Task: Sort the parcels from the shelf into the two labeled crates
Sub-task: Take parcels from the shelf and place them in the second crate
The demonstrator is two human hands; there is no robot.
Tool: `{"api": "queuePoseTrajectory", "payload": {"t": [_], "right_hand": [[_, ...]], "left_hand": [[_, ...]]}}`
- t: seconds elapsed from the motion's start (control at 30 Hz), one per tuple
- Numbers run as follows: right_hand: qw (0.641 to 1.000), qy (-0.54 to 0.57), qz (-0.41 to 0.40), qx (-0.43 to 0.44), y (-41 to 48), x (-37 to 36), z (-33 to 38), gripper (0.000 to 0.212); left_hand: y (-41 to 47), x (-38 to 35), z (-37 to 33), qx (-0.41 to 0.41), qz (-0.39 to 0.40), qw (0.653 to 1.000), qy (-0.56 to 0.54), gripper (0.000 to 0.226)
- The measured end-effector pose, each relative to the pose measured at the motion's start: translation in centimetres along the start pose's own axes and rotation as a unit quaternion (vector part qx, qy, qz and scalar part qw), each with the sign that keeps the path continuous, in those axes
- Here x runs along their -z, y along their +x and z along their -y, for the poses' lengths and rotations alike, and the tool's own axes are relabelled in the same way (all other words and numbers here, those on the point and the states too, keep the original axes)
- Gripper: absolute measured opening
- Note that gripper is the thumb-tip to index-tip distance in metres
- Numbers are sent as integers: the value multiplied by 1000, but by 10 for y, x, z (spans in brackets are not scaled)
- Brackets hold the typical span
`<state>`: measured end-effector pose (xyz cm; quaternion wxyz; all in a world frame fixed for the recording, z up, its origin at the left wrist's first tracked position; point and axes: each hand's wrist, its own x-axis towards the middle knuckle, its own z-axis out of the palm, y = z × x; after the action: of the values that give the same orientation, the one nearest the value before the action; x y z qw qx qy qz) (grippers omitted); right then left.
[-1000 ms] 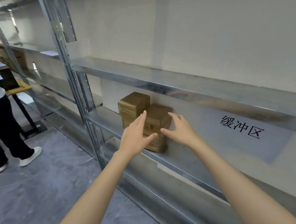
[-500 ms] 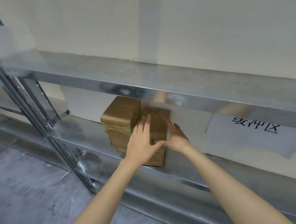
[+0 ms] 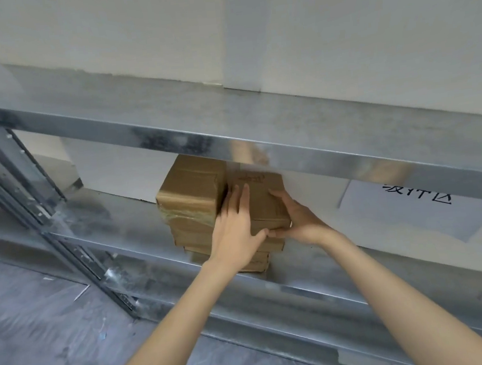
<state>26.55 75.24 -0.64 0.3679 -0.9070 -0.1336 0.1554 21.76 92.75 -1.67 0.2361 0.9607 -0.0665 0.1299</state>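
Brown cardboard parcels are stacked on the middle board of a metal shelf [image 3: 96,225]. The top right parcel [image 3: 260,198] has my left hand [image 3: 235,227] flat against its left side and my right hand [image 3: 296,221] around its right front corner, thumbs meeting at its front edge. A taller taped parcel [image 3: 191,196] stands directly to its left, on other boxes. Beneath my hands lie several flatter parcels [image 3: 256,261], partly hidden. No crate is in view.
The upper shelf board [image 3: 257,122] overhangs the parcels closely. A white paper sheet [image 3: 419,209] with black characters lies on the shelf to the right. A slotted steel upright [image 3: 28,188] stands at the left. Grey concrete floor [image 3: 44,348] lies below.
The view has closed in on the shelf and the bystander at the left is gone from sight. Both hands went from hovering before the stack to closing on the top right parcel.
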Motion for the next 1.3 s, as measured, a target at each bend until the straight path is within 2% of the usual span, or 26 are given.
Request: {"api": "queuePoseTrajectory", "payload": {"t": [0.2, 0.5, 0.73, 0.9, 1.0, 1.17, 1.3], "right_hand": [[1000, 3, -2, -8, -7, 1, -2, 101], [999, 21, -27, -6, -9, -1, 2, 101], [997, 34, -69, 8, -42, 12, -14, 100], [990, 33, -135, -1, -98, 38, -43, 102], [982, 43, -180, -26, -147, 62, -66, 110], [958, 86, -271, -39, -260, 106, -103, 127], [931, 109, -339, -83, -364, 138, -138, 136]], "left_hand": [[4, -7, 5, 64, 86, 987, -118, 111], [7, -6, 8, 88, 61, 981, -163, 107], [-4, -9, -21, 53, 53, 981, -178, 103], [-14, -22, -79, 22, 68, 975, -208, 109], [-23, -33, -131, 4, 92, 966, -240, 116], [-52, -58, -239, -15, 149, 930, -336, 110], [-89, -81, -334, -33, 189, 897, -399, 101]]}}
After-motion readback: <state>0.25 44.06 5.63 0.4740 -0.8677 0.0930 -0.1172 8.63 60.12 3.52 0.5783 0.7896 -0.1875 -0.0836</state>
